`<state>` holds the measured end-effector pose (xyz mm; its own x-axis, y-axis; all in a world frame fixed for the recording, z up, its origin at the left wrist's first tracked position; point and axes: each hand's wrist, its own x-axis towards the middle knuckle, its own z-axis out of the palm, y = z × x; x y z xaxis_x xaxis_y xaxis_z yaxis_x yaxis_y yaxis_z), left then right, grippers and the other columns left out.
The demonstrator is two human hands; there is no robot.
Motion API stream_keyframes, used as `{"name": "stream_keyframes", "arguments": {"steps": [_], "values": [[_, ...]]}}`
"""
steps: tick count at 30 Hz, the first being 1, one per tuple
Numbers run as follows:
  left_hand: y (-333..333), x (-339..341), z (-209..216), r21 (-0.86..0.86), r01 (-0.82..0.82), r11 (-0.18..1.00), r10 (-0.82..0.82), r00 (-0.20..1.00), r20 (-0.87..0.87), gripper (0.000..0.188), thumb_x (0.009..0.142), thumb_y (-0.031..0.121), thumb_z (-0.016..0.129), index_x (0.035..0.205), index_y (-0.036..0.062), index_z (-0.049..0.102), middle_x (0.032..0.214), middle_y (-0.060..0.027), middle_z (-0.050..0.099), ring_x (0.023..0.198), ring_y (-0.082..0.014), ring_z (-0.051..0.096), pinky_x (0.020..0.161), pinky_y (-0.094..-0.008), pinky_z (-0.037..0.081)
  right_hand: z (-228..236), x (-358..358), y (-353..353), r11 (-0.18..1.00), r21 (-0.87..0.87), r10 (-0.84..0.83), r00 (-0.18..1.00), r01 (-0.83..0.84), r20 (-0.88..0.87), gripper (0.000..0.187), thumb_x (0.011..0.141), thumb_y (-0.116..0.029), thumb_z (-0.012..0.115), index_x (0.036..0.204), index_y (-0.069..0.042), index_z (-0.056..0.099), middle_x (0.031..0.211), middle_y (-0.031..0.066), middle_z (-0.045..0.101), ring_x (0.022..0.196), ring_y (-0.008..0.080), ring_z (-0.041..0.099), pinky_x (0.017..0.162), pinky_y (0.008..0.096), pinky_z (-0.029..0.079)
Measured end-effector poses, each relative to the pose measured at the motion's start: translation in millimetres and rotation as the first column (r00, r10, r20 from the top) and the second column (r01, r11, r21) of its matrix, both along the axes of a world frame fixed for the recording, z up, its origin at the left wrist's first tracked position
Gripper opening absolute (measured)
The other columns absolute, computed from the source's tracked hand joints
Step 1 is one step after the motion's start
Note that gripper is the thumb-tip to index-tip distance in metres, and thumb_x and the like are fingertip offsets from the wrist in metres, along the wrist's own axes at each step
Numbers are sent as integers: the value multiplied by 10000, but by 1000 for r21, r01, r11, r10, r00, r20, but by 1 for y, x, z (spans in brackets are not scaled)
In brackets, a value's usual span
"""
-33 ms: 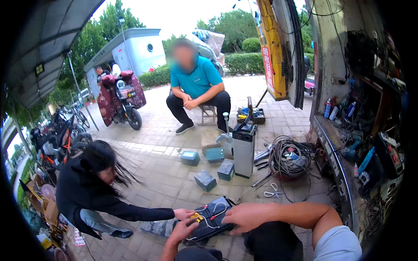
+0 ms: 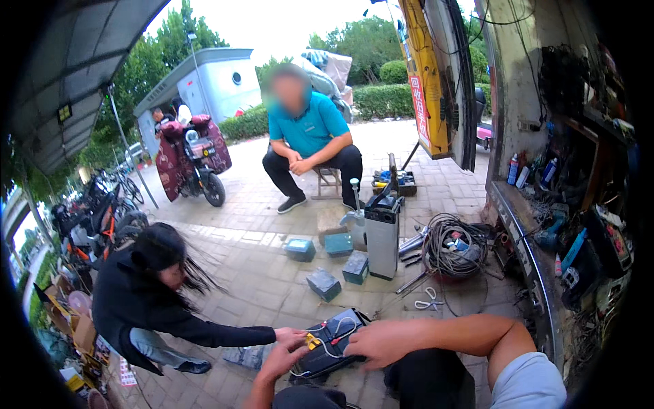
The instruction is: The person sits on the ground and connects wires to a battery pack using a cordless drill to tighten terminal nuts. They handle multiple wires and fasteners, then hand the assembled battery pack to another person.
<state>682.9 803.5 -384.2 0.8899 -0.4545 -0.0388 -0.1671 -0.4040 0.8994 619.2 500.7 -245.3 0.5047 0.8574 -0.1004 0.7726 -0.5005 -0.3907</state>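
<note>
A black flat case (image 2: 332,325), which looks like a battery pack, lies on the paving in front of me. White and red leads (image 2: 349,323) loop over its top, beside a small yellow part (image 2: 313,341). At its near left side is my left hand (image 2: 281,360), fingers apart and reaching toward the yellow part. My right hand (image 2: 381,342) hovers at the right edge, fingers loosely bent and spread, with nothing visible in them. From the left, another person's hand (image 2: 291,336) reaches to the yellow part, just beyond my left fingers.
Several dark block batteries (image 2: 323,284) stand ahead, near a tall grey-black unit (image 2: 381,238). Scissors (image 2: 428,300) and a coil of cable (image 2: 453,242) lie to the right. One person (image 2: 133,293) crouches at left; another (image 2: 310,136) sits facing me. A cluttered bench (image 2: 524,238) borders the right.
My right hand has shifted slightly left and lower, closer to the case. The crouching person's hand has moved slightly right. My left hand stays near the yellow part.
</note>
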Motion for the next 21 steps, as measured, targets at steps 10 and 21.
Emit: {"name": "stream_keyframes", "arguments": {"steps": [10, 21], "values": [[-50, -73, 129, 217, -66, 974, -66, 832, 551, 191, 830, 26, 640, 1017, 18, 677, 1006, -136, 688, 920, -251, 663, 809, -304, 513, -58, -4, 31, 892, -436, 98, 993, -117, -67, 436, 770, -339, 682, 1065, -25, 610, 920, 190, 661, 859, 385, 641, 740, 470, 505], [-42, -73, 104, 393, -418, 819, 71, 754, 653, 281, 834, 272, 679, 858, -7, 651, 804, -211, 607, 695, -316, 595, 655, -362, 474, -53, -4, 28, 947, -321, 23, 999, -29, -23, 421, 781, -334, 675, 1050, -13, 630, 954, 203, 673, 914, 378, 642, 768, 479, 503]]}}
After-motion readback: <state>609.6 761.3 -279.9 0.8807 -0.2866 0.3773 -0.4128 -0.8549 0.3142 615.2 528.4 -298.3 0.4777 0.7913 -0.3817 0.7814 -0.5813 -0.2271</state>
